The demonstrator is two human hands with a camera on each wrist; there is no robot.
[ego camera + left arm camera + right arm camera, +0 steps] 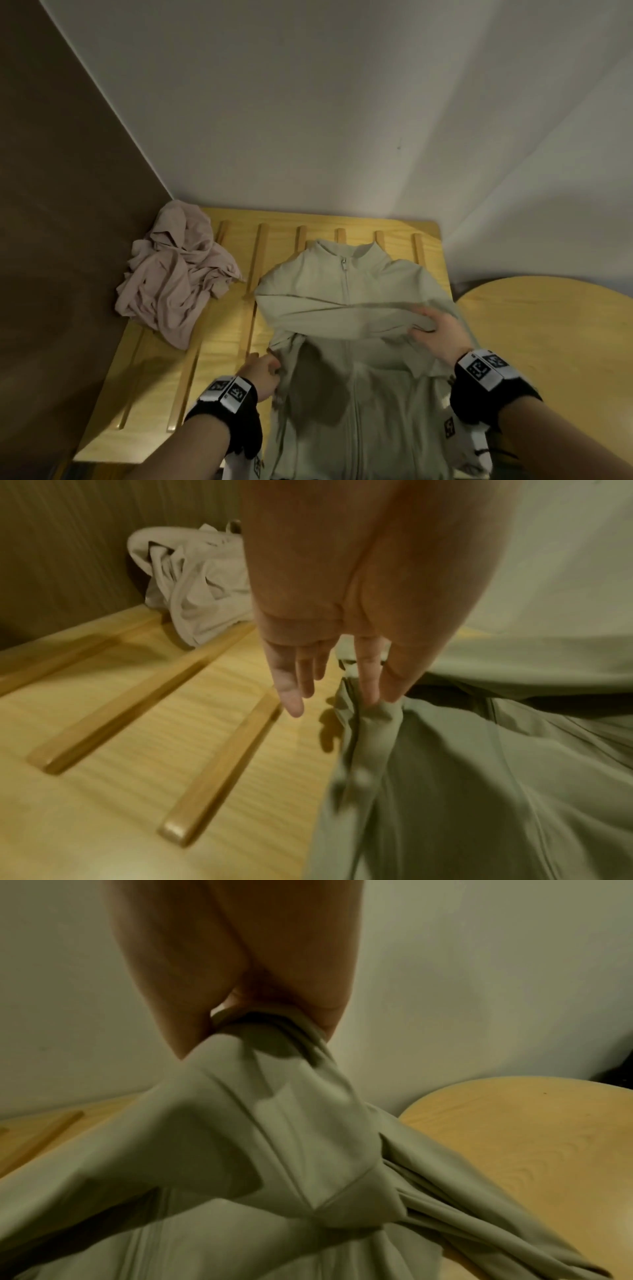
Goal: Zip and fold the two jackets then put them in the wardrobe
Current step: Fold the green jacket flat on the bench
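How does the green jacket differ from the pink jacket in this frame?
The green jacket lies spread out with its zip closed up to the collar; the pink jacket sits in a crumpled heap, its zip hidden. Both hands work the green jacket, the left hand pinching its side edge and the right hand gripping a sleeve folded across the chest; nothing touches the pink jacket. Both rest on the wooden slatted surface.

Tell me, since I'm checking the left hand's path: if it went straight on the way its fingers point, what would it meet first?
Probably the wooden table: the left hand pinches the green jacket and points along its edge. The pink jacket lies off to the side; depth is unclear.
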